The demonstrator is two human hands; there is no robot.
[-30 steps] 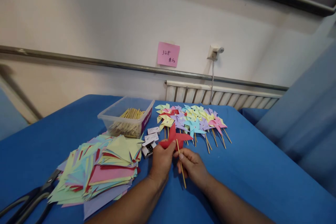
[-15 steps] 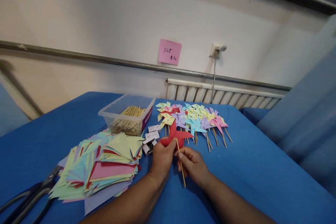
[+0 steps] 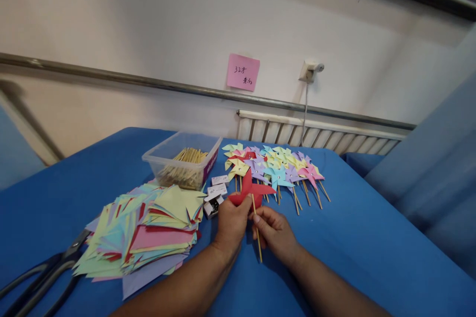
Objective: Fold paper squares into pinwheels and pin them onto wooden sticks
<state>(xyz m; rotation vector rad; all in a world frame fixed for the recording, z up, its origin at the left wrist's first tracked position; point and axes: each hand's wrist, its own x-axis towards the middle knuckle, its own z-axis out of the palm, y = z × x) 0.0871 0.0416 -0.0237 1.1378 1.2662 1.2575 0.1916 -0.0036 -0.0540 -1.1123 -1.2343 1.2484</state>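
A red paper pinwheel [image 3: 256,189] is held up over the middle of the table, its back toward me. My left hand [image 3: 231,220] is closed on it, the thumb pressing near its centre at the top of a thin wooden stick [image 3: 258,240]. Lower down, the fingers of my right hand [image 3: 274,232] pinch that stick, which slants down toward me. Several finished pinwheels [image 3: 277,171] in pastel colours lie behind my hands. Left of my left hand sit small white boxes [image 3: 216,190], the nearest open with small metal pieces inside.
A clear plastic tub [image 3: 156,158] of wooden sticks stands at the back left. In front of it lies a heap of cut coloured paper [image 3: 148,237], with large scissors [image 3: 67,257] at its left. The blue table [image 3: 357,237] backs onto a radiator [image 3: 282,131].
Both hands keep their grip on the red pinwheel and its stick with hardly any movement. The whole view has shifted slightly.
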